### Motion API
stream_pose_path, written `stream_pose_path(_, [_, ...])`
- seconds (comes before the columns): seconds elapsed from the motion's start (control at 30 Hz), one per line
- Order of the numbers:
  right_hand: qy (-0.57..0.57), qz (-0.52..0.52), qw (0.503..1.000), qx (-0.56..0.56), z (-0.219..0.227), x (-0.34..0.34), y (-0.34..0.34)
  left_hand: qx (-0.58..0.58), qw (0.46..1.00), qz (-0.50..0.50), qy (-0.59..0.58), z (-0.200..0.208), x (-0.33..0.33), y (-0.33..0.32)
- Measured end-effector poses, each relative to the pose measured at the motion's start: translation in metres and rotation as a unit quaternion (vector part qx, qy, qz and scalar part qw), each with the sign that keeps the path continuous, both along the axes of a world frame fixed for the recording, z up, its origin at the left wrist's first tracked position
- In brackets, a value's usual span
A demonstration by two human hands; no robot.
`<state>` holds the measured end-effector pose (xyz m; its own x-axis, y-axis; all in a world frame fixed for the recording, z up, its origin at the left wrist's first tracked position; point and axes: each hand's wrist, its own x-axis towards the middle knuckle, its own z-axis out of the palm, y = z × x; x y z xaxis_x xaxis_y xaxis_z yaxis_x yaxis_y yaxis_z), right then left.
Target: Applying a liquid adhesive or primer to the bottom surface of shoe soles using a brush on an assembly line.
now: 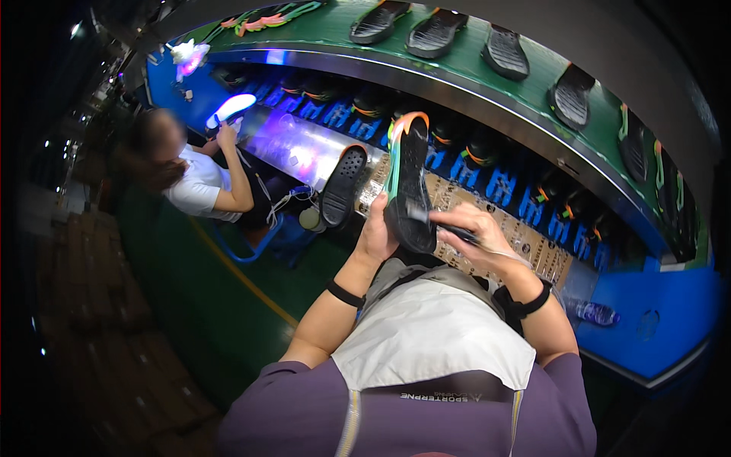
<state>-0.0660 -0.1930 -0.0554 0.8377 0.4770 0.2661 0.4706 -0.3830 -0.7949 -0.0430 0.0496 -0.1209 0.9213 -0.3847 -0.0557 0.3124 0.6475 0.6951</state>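
The left hand (375,238) has its grip clenched on the heel end of a shoe (407,186), held sole-up in the air just over the near edge of the counter (525,240). The right hand (474,232) grips a thin dark tool (449,227) w/ its tip on the black sole – can't tell if it's a brush or a pen.

Risks, as I judge them:
- Shoe is held by one end only, toe sticking up & away. Pressure from the tool could twist it in the hand – the stroke would then run off onto the coloured edge.
- A loose black sole (340,185) leans at the counter edge just beside the left wrist; an elbow nudge could knock it to the floor.
- A co-worker (199,183) sits well off to the left holding a white sole (230,109) under bright light – apart enough, no clash likely.
- Soles on the green belt (320,30) above are out of reach; no issue there.
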Motion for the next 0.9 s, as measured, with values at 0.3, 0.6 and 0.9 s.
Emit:
stream_pose_path(0.3, [0.234, -0.061, 0.962, 0.128, -0.003, 0.042, 0.0, -0.088, 0.981, -0.105, 0.137, -0.012, -0.025, 0.003])
stream_pose_path(0.6, [-0.08, -0.079, 0.993, -0.033, -0.018, 0.064, 0.023, -0.156, 0.974, -0.107, 0.123, 0.0, -0.025, 0.018])
stream_pose_path(0.9, [0.131, -0.207, 0.947, 0.209, -0.007, 0.009, -0.006, -0.14, 0.985, -0.049, 0.087, 0.02, 0.024, 0.069])
